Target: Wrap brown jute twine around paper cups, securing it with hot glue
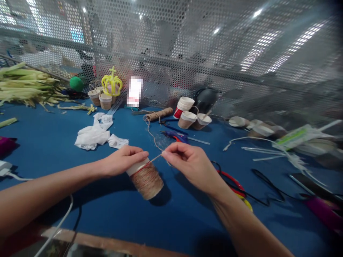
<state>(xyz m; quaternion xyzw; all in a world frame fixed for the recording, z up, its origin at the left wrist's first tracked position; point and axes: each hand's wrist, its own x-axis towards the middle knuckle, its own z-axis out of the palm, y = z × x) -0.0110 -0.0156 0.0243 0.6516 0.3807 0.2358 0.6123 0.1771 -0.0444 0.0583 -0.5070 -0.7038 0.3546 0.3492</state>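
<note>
My left hand [125, 159] is closed round the bare white rim end of a paper cup [148, 180], which lies tilted just above the blue table. Brown twine is wound round most of the cup's side. Between thumb and fingers, my right hand [189, 162] pinches the twine [155, 157], which runs taut to the wound part. From there the loose strand trails back to a twine roll [160, 114] lying farther off. A blue glue gun [175, 136] rests just beyond my right hand.
Crumpled white tissue [92, 135] lies left of centre. Twine-wrapped cups [187, 119] stand at the back by a perforated metal screen [160, 43]. Red-handled scissors [233, 182], a black cable [268, 189] and glue sticks [264, 153] are on the right. Corn husks [26, 85] fill the far left.
</note>
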